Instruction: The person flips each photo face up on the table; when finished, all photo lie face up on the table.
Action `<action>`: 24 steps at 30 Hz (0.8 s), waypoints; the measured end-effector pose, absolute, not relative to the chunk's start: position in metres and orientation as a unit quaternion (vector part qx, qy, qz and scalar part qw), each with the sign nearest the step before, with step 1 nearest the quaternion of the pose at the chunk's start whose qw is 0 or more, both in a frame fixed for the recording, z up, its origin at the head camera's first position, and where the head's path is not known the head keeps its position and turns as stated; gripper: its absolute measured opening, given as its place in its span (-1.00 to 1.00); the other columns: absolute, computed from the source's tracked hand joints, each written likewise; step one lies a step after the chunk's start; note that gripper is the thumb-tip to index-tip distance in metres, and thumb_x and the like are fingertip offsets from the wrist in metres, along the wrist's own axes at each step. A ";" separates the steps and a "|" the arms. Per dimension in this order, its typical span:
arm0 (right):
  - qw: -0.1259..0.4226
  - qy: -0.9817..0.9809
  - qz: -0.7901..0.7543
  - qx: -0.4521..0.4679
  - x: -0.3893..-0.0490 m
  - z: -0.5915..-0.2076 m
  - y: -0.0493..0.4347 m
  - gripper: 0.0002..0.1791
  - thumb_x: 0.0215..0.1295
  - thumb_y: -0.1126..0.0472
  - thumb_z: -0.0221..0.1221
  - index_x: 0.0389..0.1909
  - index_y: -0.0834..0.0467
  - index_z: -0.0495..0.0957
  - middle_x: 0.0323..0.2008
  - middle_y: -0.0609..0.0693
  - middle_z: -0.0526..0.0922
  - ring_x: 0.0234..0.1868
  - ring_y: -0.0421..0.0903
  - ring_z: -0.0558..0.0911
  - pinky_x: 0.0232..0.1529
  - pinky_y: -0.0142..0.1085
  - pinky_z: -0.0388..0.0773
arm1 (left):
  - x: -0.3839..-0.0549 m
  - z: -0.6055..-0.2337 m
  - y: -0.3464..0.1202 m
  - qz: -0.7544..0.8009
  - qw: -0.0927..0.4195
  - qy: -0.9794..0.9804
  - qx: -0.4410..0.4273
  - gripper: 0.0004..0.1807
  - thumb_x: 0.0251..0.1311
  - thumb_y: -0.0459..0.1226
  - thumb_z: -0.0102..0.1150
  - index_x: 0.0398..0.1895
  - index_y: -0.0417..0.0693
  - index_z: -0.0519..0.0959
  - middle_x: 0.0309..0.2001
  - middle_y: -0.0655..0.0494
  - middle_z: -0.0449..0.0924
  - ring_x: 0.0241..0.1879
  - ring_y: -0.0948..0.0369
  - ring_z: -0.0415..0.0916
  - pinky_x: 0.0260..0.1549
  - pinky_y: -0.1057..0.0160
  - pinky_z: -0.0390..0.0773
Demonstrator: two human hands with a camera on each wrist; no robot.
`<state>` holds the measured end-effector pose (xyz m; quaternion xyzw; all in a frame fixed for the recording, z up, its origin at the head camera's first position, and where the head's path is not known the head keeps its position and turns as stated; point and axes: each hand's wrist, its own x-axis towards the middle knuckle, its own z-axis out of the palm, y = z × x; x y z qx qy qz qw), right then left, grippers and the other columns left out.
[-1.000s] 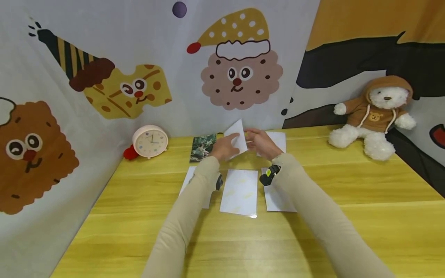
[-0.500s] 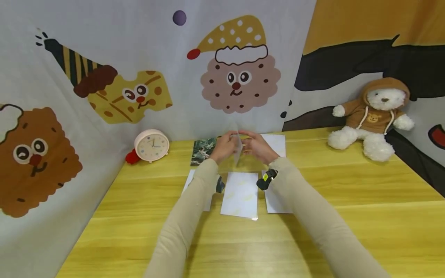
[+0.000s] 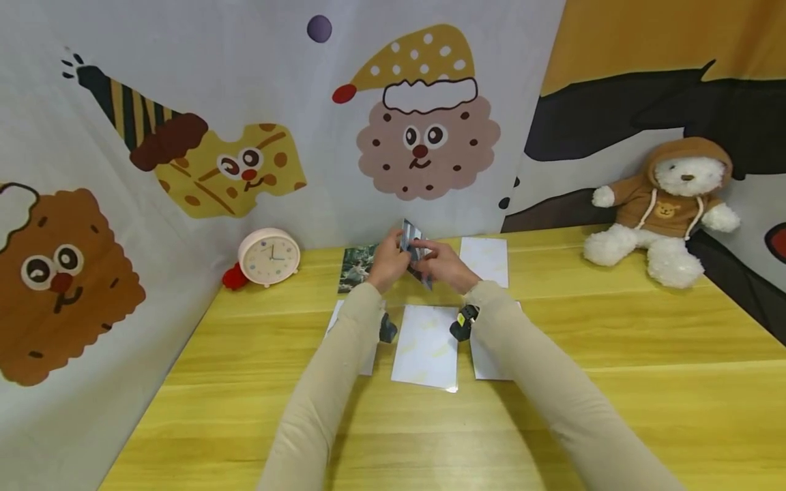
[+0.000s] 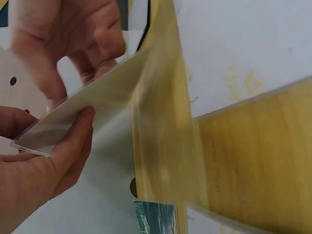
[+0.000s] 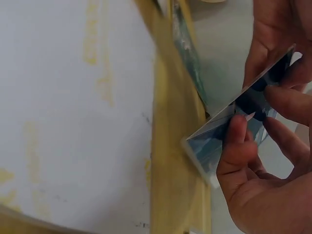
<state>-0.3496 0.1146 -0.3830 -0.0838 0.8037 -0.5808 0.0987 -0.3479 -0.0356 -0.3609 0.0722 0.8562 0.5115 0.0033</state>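
My left hand [image 3: 389,262] pinches a photo card [image 3: 414,249] above the back of the table, thumb on one side and fingers on the other. The card stands tilted, its blue picture side facing my right hand [image 3: 449,264]. In the right wrist view, loosely bent fingers of that hand touch the glossy picture. Its pale back shows in the left wrist view. Left of the hands lies a green picture card [image 3: 355,267], partly hidden. A white card [image 3: 484,261] lies face down at the right. In the front row is another white card [image 3: 424,346], between two more that my forearms partly cover.
A pink alarm clock [image 3: 269,257] stands at the back left beside a red fuzzy object [image 3: 234,277]. A plush bear [image 3: 669,211] in a brown hoodie sits at the back right. Behind the wooden table [image 3: 424,436] hangs a printed cartoon cloth [image 3: 331,170].
The held card has turned from its white back, through edge-on, to its picture side. My right hand has moved slightly left onto it, while my left hand keeps its hold.
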 end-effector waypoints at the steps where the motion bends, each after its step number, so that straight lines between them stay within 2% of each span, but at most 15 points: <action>1: 0.100 0.809 -0.573 -0.084 -0.350 -0.384 0.115 -0.40 0.38 0.28 0.17 0.44 0.01 0.38 -0.31 0.00 0.58 -0.46 -0.16 0.52 -0.42 -0.28 0.46 | -0.348 -0.361 -0.037 0.513 0.003 0.856 0.068 -0.36 0.32 -0.46 -0.09 0.51 -0.10 0.25 0.41 -0.21 0.39 0.09 0.02 0.52 -0.15 0.19 0.49; 2: 0.101 0.815 -0.564 -0.083 -0.350 -0.384 0.115 -0.39 0.38 0.28 0.18 0.44 0.00 0.38 -0.30 0.01 0.59 -0.44 -0.15 0.54 -0.40 -0.28 0.48 | -0.348 -0.362 -0.039 0.523 0.007 0.850 0.064 -0.38 0.33 -0.46 -0.10 0.49 -0.10 0.28 0.42 -0.20 0.37 0.05 -0.01 0.50 -0.17 0.17 0.46; 7: 0.077 0.855 -0.509 -0.063 -0.351 -0.385 0.119 -0.38 0.34 0.18 0.26 0.42 -0.06 0.40 -0.19 0.09 0.61 -0.32 -0.09 0.51 -0.28 -0.24 0.51 | -0.351 -0.367 -0.050 0.599 0.017 0.800 0.021 -0.43 0.33 -0.48 -0.14 0.42 -0.13 0.38 0.43 -0.14 0.35 0.10 0.04 0.46 -0.12 0.19 0.44; 11: 0.069 0.863 -0.498 -0.047 -0.351 -0.387 0.124 -0.37 0.34 0.09 0.27 0.43 -0.12 0.38 -0.14 0.09 0.56 -0.30 -0.05 0.47 -0.30 -0.21 0.47 | -0.353 -0.373 -0.057 0.648 0.017 0.762 0.003 -0.43 0.32 -0.51 -0.14 0.41 -0.14 0.38 0.41 -0.14 0.34 0.09 0.05 0.39 -0.14 0.16 0.35; 19: 0.059 0.811 -0.577 -0.078 -0.351 -0.386 0.137 -0.39 0.40 0.31 0.19 0.45 -0.01 0.36 -0.07 0.17 0.55 -0.33 -0.10 0.62 -0.36 -0.23 0.57 | -0.354 -0.377 -0.066 0.679 0.034 0.733 0.019 -0.40 0.31 -0.53 -0.12 0.43 -0.09 0.36 0.40 -0.18 0.28 0.06 0.10 0.34 -0.01 0.09 0.39; 24: 0.029 0.809 -0.584 -0.061 -0.353 -0.384 0.145 -0.36 0.32 0.41 0.21 0.42 0.03 0.40 -0.17 0.14 0.56 -0.43 -0.13 0.60 -0.50 -0.32 0.49 | -0.357 -0.377 -0.071 0.652 0.047 0.757 0.011 -0.39 0.27 -0.58 -0.03 0.39 -0.07 0.41 0.28 -0.18 0.42 -0.10 0.14 0.46 -0.08 0.16 0.56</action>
